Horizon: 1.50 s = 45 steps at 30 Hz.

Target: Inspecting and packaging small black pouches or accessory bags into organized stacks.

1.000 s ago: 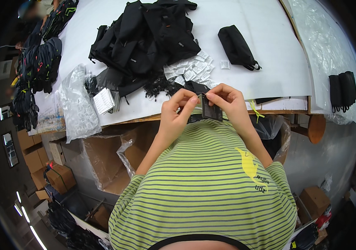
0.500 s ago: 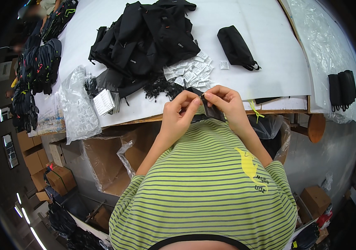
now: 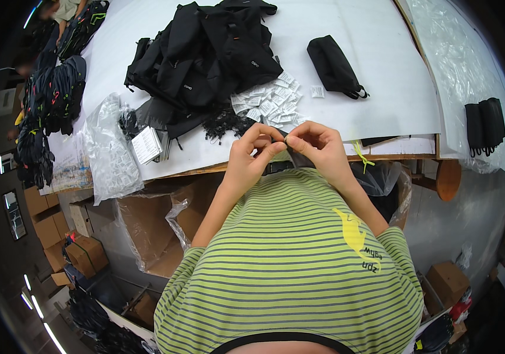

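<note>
My left hand [image 3: 251, 154] and my right hand [image 3: 318, 146] meet fingertip to fingertip at the table's near edge, both pinching a small black pouch [image 3: 297, 157] held against my striped shirt. Most of the pouch is hidden behind my fingers. Just beyond my hands lies a scatter of small white packets [image 3: 270, 101] and a tangle of black cords [image 3: 223, 124]. A large heap of black pouches [image 3: 205, 53] fills the middle of the white table [image 3: 347, 23]. One finished black pouch [image 3: 334, 66] lies alone to the right.
Clear plastic bags [image 3: 108, 154] and a stack of white tags [image 3: 146, 144] sit at the left. More dark goods [image 3: 51, 106] pile up at the far left, black pouches [image 3: 485, 125] at the right. Open cardboard boxes [image 3: 152, 224] stand under the table.
My hands have drawn closer together and lower on the pouch, so less of it shows between the fingers. Nothing on the table has moved.
</note>
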Tool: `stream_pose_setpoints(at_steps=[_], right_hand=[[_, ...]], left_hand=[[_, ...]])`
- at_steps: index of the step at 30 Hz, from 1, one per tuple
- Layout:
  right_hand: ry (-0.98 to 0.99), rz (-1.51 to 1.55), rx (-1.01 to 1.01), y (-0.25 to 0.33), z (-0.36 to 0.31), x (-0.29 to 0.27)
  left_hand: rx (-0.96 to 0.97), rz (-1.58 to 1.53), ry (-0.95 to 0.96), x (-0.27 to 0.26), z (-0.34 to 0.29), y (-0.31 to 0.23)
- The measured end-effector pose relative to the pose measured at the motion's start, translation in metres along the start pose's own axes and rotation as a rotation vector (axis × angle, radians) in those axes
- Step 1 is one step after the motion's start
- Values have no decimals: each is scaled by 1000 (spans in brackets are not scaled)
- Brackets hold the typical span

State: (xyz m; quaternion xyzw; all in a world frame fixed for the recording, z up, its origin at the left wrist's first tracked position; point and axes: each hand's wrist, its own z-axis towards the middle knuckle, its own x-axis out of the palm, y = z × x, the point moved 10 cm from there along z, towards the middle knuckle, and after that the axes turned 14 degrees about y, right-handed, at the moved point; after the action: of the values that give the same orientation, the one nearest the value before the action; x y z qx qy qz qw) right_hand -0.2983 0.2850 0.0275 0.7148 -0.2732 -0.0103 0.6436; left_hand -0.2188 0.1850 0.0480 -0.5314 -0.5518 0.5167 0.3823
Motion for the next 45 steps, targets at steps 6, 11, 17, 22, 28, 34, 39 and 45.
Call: stream_pose_setpoints(at_steps=[6,11,17,22,28,34,39,45], right_hand=[[72,14,34,3,1,4],[129,-486,-27,23,36,-34],[412,-1122,412,-56,67,-20],[552,-1200,489,-75,61,-17],[607,-1178,427,-65,50,-13],[430,-975,218,20,23,-1],[242,-997,-29,76,9,9],[172,-1118,-223,104,-8,27]], left_hand=[[174,-111,-69,-1,1,-8],[34,54,164,34,6,-9],[80,265,490,87,14,-27],[156,110,365,70,13,-15],[241,-25,295,57,-1,-20],[252,474,-57,5,-7,0],[399,748,-122,7,-14,-23],[503,813,-165,2,-23,-52]])
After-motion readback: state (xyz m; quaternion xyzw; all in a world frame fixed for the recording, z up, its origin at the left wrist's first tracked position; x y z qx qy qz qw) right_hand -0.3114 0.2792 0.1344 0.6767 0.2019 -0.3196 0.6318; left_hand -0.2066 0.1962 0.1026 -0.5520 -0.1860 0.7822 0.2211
